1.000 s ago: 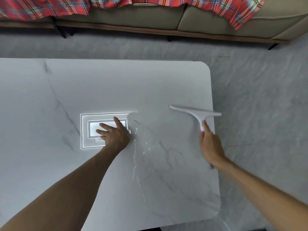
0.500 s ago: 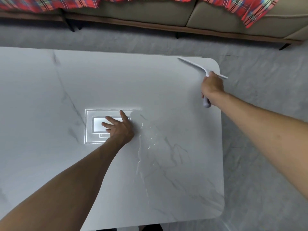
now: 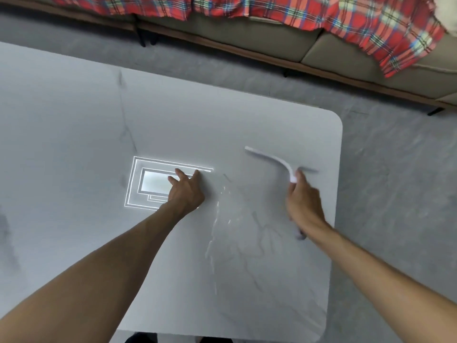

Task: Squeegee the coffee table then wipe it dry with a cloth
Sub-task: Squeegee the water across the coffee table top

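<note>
Squeegee point(image 3: 272, 158), thin white blade, gripped by right hand point(image 3: 303, 204); left hand point(image 3: 186, 191) spread flat on marble coffee table point(image 3: 247, 120).

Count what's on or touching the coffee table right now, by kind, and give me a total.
Hands: 2 (left hand flat on the table, right hand gripping)
Squeegees: 1 (squeegee)
Cloths: 0 on the table
Total: 3

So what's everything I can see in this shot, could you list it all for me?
coffee table: one, pale grey marble look, centre
water streak: one, glistening, between the hands
light reflection: one, bright nested rectangles, under the left fingers
squeegee: one, white, blurred, on the table's right side
sofa: one, beige, top
blanket: one, red plaid, draped over the sofa
floor: grey, right
left hand: flat on the table
right hand: gripping the squeegee handle
</note>
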The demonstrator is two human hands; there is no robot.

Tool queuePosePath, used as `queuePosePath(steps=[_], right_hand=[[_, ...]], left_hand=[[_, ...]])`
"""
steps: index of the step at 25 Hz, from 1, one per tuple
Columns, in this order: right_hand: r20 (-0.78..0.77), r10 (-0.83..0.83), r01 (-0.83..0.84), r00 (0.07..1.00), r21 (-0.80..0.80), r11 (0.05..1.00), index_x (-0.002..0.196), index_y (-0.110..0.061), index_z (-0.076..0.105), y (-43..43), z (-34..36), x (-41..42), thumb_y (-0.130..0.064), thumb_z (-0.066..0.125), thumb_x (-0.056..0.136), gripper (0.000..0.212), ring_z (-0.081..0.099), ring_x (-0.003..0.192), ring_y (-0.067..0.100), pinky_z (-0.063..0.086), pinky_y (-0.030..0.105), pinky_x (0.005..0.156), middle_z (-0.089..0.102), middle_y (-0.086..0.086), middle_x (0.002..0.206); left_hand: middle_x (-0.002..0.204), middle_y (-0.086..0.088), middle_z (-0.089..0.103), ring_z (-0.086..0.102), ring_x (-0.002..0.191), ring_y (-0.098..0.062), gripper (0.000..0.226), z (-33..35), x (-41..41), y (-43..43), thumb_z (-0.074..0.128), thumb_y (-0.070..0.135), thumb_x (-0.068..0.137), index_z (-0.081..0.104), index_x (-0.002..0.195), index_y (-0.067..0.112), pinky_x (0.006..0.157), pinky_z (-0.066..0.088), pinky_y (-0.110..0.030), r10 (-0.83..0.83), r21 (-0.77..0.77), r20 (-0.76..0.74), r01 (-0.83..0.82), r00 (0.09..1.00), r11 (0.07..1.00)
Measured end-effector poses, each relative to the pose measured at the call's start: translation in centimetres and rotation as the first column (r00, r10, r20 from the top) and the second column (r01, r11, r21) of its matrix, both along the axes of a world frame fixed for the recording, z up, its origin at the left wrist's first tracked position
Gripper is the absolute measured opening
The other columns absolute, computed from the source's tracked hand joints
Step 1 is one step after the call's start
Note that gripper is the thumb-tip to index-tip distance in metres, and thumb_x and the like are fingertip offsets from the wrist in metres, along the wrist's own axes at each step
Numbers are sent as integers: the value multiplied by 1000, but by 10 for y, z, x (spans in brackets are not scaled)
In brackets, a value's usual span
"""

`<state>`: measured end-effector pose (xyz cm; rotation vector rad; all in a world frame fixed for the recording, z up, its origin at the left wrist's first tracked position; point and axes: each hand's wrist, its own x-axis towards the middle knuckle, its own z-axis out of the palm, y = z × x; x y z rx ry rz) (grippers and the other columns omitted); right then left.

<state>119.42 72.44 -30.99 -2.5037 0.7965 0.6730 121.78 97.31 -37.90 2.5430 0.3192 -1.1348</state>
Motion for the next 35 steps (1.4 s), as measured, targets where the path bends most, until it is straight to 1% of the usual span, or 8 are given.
queuePosePath(steps=[3, 5, 8, 11, 16, 23, 28, 35], right_hand=[[100, -6, 10, 995, -37, 999, 124, -16, 42, 16, -14, 88, -25, 28, 98, 30, 63, 94, 42, 40, 33, 66, 60, 25, 112], [119, 49, -51, 992, 17, 999, 126, -21, 43, 54, -22, 135, -23, 26, 96, 34, 61, 95, 41, 46, 36, 59, 56, 24, 116], [227, 278, -311, 933, 124, 942, 130, -42, 39, 130, -27, 168, -25, 19, 91, 47, 55, 86, 41, 52, 50, 46, 50, 20, 104], [266, 608, -644, 748, 70, 762, 136, -34, 35, 195, -41, 178, -27, 25, 96, 42, 53, 93, 43, 42, 40, 65, 53, 25, 103], [234, 753, -771, 615, -21, 636, 144, -29, 32, 189, -63, 143, -23, 31, 99, 45, 55, 93, 47, 42, 43, 74, 59, 29, 102], [139, 677, -676, 723, -62, 734, 149, -27, 33, 45, -54, -17, -20, 40, 100, 50, 61, 81, 42, 46, 43, 68, 66, 22, 88], [71, 596, -592, 800, -72, 803, 148, -31, 34, -14, -33, -127, -19, 44, 100, 51, 55, 64, 30, 40, 34, 58, 57, 6, 68], [-57, 498, -501, 865, -143, 853, 144, -37, 40, -43, 6, -185, -28, 41, 99, 46, 62, 93, 40, 44, 37, 69, 69, 19, 104]], left_hand=[[130, -22, 48, 53, 112, -44, 52, 2, -21, 29, 43, -1, 81, 43, 132, 3, 90, 45, -46, 74, -86, 216, -56, 974, 995], [130, -24, 47, 52, 112, -44, 56, 2, -35, 58, 46, 0, 78, 41, 134, 1, 94, 43, -47, 89, -30, 286, -84, 954, 996], [136, -31, 33, 37, 121, -49, 70, -9, -55, 95, 46, 3, 78, 22, 144, 3, 106, 34, -50, 101, 100, 188, -121, 977, 988], [133, -35, 31, 37, 116, -51, 69, -14, -76, 110, 39, 3, 80, 15, 145, 4, 103, 35, -53, 181, 106, 130, -195, 975, 975], [140, -48, 15, 21, 128, -65, 76, -24, -84, 112, 40, 7, 80, 6, 148, -1, 107, 33, -55, 146, 81, 53, -150, 988, 985], [141, -54, 5, 7, 133, -68, 71, -21, -81, 110, 38, 21, 94, 2, 149, -4, 114, 16, -60, 52, 123, 22, -55, 998, 991], [135, -44, 30, 32, 124, -57, 61, -19, -110, 113, 44, 14, 86, 23, 142, -2, 103, 36, -53, 17, 92, 136, -30, 991, 995], [133, -16, 51, 53, 119, -37, 58, 9, -244, 73, 54, 13, 81, 42, 138, 9, 97, 45, -40, -62, -170, 78, 74, 995, 983]])
